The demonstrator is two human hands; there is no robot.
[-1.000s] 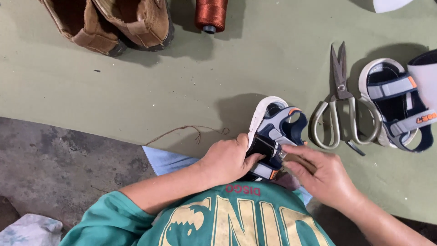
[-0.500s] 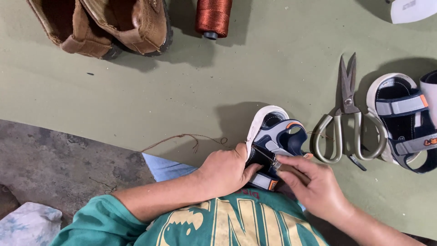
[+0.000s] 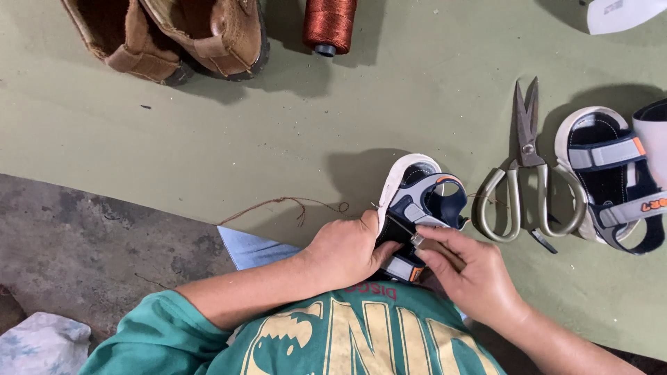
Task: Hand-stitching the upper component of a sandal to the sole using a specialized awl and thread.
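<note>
A small navy, grey and white sandal (image 3: 420, 198) is held on its side against my chest, above the green mat (image 3: 208, 153). My left hand (image 3: 344, 246) grips the sandal's heel end. My right hand (image 3: 472, 274) pinches a thin metal tool or needle (image 3: 417, 240) against the sandal's strap. A loose brown thread (image 3: 285, 205) trails left from the sandal across the mat.
Large scissors (image 3: 524, 167) lie just right of the sandal, with a matching sandal (image 3: 611, 180) beyond them. A spool of rust-coloured thread (image 3: 328, 24) and brown leather shoes (image 3: 174, 35) sit at the far edge. A white sole piece (image 3: 625, 14) shows top right. Grey floor (image 3: 83, 243) lies left.
My view has drifted slightly, so the objects sit a little further left in the frame. Both hands stay on the sandal; my right fingers have shifted slightly on the strap.
</note>
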